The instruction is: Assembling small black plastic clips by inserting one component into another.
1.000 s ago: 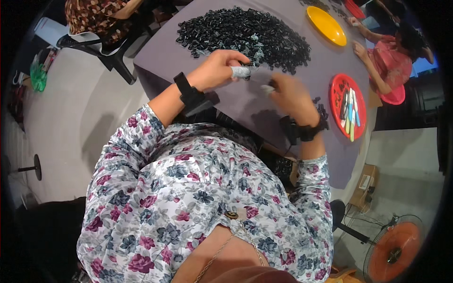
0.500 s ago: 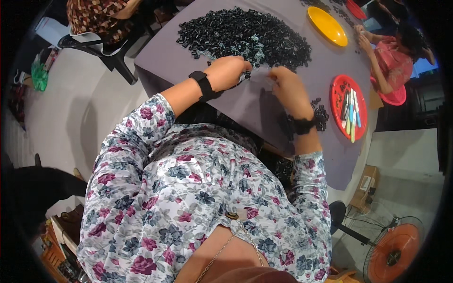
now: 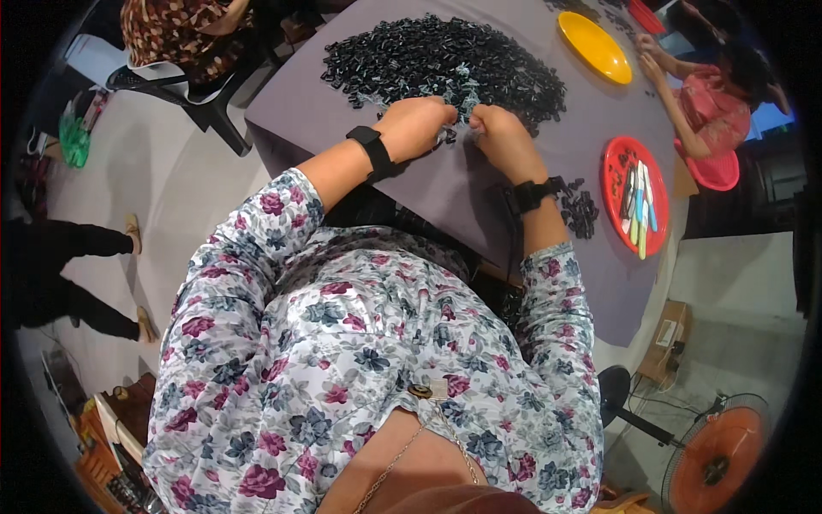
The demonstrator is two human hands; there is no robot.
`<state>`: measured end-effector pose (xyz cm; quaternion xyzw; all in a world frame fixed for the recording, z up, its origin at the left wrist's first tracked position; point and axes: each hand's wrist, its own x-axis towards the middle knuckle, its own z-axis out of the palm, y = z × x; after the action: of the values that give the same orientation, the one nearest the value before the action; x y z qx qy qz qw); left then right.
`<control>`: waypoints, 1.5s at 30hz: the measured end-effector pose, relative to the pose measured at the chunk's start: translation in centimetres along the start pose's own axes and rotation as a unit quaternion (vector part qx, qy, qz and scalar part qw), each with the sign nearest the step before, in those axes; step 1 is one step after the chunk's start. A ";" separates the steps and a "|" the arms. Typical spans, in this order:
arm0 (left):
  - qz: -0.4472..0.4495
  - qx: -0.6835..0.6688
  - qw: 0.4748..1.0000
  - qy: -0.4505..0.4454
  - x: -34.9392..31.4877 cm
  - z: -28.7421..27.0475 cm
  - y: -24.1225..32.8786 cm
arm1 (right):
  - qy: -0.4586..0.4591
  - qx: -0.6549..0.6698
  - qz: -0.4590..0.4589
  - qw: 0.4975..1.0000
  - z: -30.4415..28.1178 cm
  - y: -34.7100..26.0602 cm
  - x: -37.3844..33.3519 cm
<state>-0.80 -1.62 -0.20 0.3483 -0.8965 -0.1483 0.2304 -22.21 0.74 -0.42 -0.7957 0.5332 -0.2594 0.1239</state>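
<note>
A wide heap of small black pieces (image 3: pixel 411 53), short and shiny, lies on the grey-covered table (image 3: pixel 295 107). Pale greyish scraps (image 3: pixel 467 90) are scattered over its near side. Just in front of the heap, my left hand (image 3: pixel 416 127) is closed in a pinch, with a small dark piece (image 3: pixel 447 135) showing under its fingertips. Close to its right, my right hand (image 3: pixel 507 144) is also pinched, fingertips near those of the left; what it grips is too small to make out. A smaller pile of black pieces (image 3: pixel 579 210) rests beside my right wrist.
To the right stands a red plate (image 3: pixel 610 176) with several knives (image 3: pixel 638 206) and black bits. A yellow plate (image 3: pixel 593 47) is farther back. Another person (image 3: pixel 715 111) works across the table. A fan (image 3: pixel 715 463) stands lower right; a black chair (image 3: pixel 218 116) is at left.
My right hand has moved up and left, closer to my left hand, uncovering more of the small pile. A person's legs at the far left have shifted, with both feet now visible.
</note>
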 end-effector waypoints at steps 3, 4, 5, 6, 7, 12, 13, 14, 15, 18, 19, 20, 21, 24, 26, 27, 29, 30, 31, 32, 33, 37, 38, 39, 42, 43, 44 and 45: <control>-0.008 0.021 0.999 -0.042 0.7 0.2 0.1 | 0.019 -0.030 0.000 0.999 0.1 -0.8 0.1; -0.007 0.029 0.998 -0.046 0.8 0.1 0.2 | 0.028 -0.046 0.009 0.998 0.1 -1.1 -0.1; -0.006 0.037 0.998 -0.051 1.0 0.0 0.3 | 0.040 -0.047 0.000 0.998 0.2 -0.7 0.0; -0.004 0.045 0.997 -0.056 1.2 -0.1 0.5 | 0.053 -0.047 -0.009 0.997 0.6 0.0 0.2; -0.003 0.033 0.998 -0.046 1.0 -0.1 0.5 | 0.064 -0.046 -0.019 0.997 0.7 0.2 0.3; 0.040 0.002 0.997 -0.059 1.3 0.0 0.8 | 0.063 0.055 0.006 0.996 -1.2 -0.5 -0.9; 0.049 0.003 0.997 -0.064 1.6 0.0 1.1 | 0.059 0.079 0.023 0.995 -1.7 -0.7 -1.2; 0.046 0.006 0.997 -0.062 1.7 -0.1 1.4 | 0.060 0.110 0.039 0.991 -1.9 -0.7 -1.5; 0.043 0.009 0.997 -0.059 1.7 -0.3 1.9 | 0.062 0.141 0.056 0.986 -2.1 -0.7 -1.7; 0.036 0.007 0.997 -0.073 1.4 0.8 1.9 | 0.039 0.158 0.101 0.982 -2.4 -1.1 -2.5; 0.035 0.007 0.996 -0.077 1.5 0.7 1.9 | 0.029 0.149 0.111 0.982 -2.7 -1.4 -2.5; 0.033 0.012 0.996 -0.083 1.6 0.5 2.0 | 0.031 0.157 0.099 0.982 -2.7 -1.4 -2.6; 0.031 0.017 0.995 -0.089 1.7 0.3 2.1 | 0.033 0.166 0.087 0.982 -2.5 -1.2 -2.7; 0.009 0.007 0.998 -0.061 1.4 0.4 1.9 | 0.041 0.182 0.083 0.979 -2.0 -0.6 -3.0; -0.006 0.001 1.000 -0.026 0.9 0.3 1.3 | 0.059 0.199 0.098 0.973 -1.8 0.1 -3.3; -0.013 0.004 1.000 -0.005 0.4 -0.2 0.7 | 0.071 0.213 0.105 0.969 -1.7 0.5 -3.2; -0.038 0.025 0.999 0.018 -1.0 -1.1 -0.5 | 0.077 0.224 0.117 0.965 -1.5 1.0 -3.4; -0.052 0.042 0.998 0.021 -1.5 -1.5 -1.1 | 0.070 0.219 0.122 0.966 -1.6 1.0 -3.5; -0.081 0.071 0.994 0.010 -1.7 -1.9 -1.5 | 0.063 0.214 0.124 0.967 -1.6 0.9 -3.4; -0.085 0.072 0.994 0.004 -1.7 -2.0 -1.9 | 0.063 0.215 0.122 0.967 -1.5 0.8 -3.4; -0.089 0.074 0.993 -0.003 -1.6 -2.0 -2.2 | 0.064 0.216 0.120 0.967 -1.3 0.8 -3.5; -0.077 0.084 0.993 -0.042 -0.5 -2.1 -2.0 | 0.039 0.209 0.104 0.972 -1.2 0.4 -3.5; -0.075 0.089 0.991 -0.058 -0.1 -2.1 -1.8 | 0.036 0.208 0.105 0.972 -1.2 0.2 -3.4; -0.050 0.069 0.995 -0.046 0.0 -1.6 -1.9 | 0.034 0.208 0.105 0.972 -1.2 0.0 -3.4; -0.035 0.067 0.996 -0.051 0.3 -1.3 -1.1 | 0.039 0.215 0.093 0.972 -1.3 -0.2 -3.5; -0.056 0.055 0.995 -0.069 0.2 -1.7 -0.5 | 0.043 0.219 0.087 0.971 -1.2 -0.1 -3.6; -0.056 0.045 0.995 -0.068 0.2 -1.5 -0.7 | 0.041 0.224 0.095 0.969 -1.2 0.1 -3.7; -0.056 0.035 0.996 -0.067 0.1 -1.4 -1.3 | 0.039 0.230 0.104 0.967 -1.3 0.4 -3.7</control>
<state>0.59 -2.71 0.48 0.3947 -0.8938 -0.1524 0.1485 -24.29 4.09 -0.58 -0.6752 0.5434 -0.3918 0.3086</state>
